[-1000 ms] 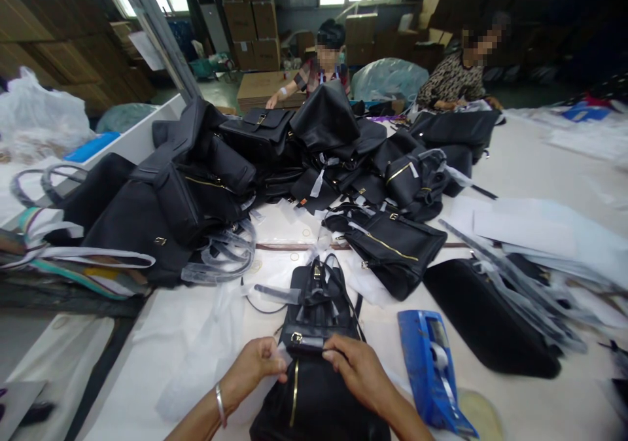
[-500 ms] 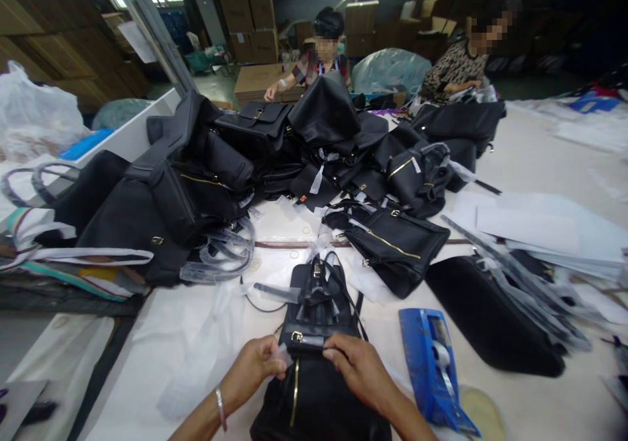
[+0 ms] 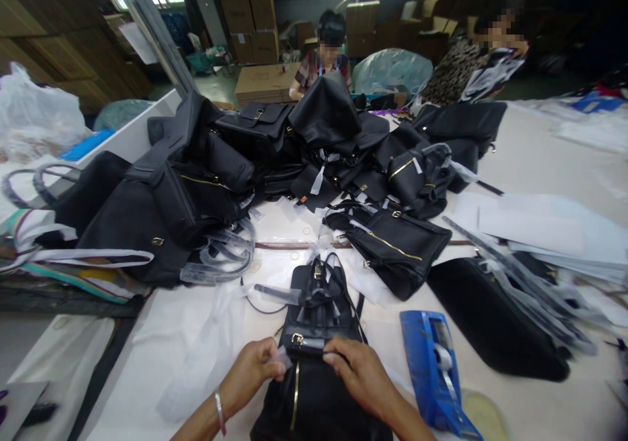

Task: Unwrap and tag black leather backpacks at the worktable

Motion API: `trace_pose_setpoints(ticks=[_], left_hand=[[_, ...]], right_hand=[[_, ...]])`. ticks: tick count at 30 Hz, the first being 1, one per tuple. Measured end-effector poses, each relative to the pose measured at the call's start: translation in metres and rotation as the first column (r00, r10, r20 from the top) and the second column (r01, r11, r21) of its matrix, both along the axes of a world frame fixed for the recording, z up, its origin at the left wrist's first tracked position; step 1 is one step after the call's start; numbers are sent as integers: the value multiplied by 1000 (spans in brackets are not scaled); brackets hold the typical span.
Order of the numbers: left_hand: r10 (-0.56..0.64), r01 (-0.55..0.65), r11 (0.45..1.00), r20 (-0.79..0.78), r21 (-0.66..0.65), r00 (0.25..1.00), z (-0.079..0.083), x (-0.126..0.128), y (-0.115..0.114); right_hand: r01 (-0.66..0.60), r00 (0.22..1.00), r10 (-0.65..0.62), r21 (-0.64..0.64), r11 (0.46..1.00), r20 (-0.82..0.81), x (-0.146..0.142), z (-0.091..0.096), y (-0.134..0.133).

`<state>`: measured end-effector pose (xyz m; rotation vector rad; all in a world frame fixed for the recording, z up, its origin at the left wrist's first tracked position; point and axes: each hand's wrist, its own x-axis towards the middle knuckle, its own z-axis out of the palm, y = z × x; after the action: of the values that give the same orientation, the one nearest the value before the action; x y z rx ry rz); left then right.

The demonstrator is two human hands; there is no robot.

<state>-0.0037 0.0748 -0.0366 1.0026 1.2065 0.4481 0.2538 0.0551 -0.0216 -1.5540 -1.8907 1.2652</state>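
Note:
A black backpack (image 3: 326, 395) with a gold zipper lies in front of me, its straps stretched away from me. Near the buckle (image 3: 297, 339), my left hand (image 3: 255, 369) pinches a small piece of clear plastic film (image 3: 283, 357). My right hand (image 3: 356, 369) is closed on the edge of the backpack's flap, beside a strip of film that lies over the flap strap. To the right of my right hand stands a blue tape dispenser (image 3: 424, 369) with a roll in it.
Black bags (image 3: 324, 114) are heaped across the table's far side. One bag (image 3: 397, 245) lies beyond the backpack, another (image 3: 495, 317) to the right. White sheets (image 3: 554, 225) lie at the right. Two people (image 3: 321, 68) are across the table; cardboard boxes stand behind.
My hands and the backpack have hardly moved. Across the table, one person's arm has drawn in, and the person at the right now holds up a black-and-white item.

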Motion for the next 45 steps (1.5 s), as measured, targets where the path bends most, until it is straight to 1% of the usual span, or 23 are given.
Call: trace_pose_setpoints(ticks=[6,9,15,18,23,27,30,33,36,45], left_hand=[[-4,4,1000,1,25,1000,5,2,0],[-19,22,999,-53,49,998,7,3,1],[-47,90,977,-216,193,975,5,1,3],[-56,120,966,-269,230,962,5,0,4],[-79,139,964,-256,225,963,4,-1,4],[-86,150,959,-257,242,962,1,-2,4],[-94,156,958,-251,240,963,3,-1,4],[-94,154,963,-262,221,961,6,-1,5],[-97,145,971,-237,193,967,7,0,5],[-108,128,986,-177,108,978,5,2,4]], right_hand=[[7,1000,-7,1,1000,-2,0,-2,-1],[24,1000,-24,4,1000,-1,1,-6,-2],[-9,1000,9,10,1000,-26,0,-13,-3],[-14,999,15,13,1000,-37,0,-12,-3],[31,999,-31,2,1000,-35,3,-10,-1],[3,999,-3,7,1000,-33,4,-11,-1],[-12,999,12,3,1000,-39,2,-10,-1],[-21,999,21,-7,1000,-48,2,-7,0],[-27,998,27,-6,1000,-53,3,-4,0],[-29,998,28,-17,999,-60,5,1,1]])
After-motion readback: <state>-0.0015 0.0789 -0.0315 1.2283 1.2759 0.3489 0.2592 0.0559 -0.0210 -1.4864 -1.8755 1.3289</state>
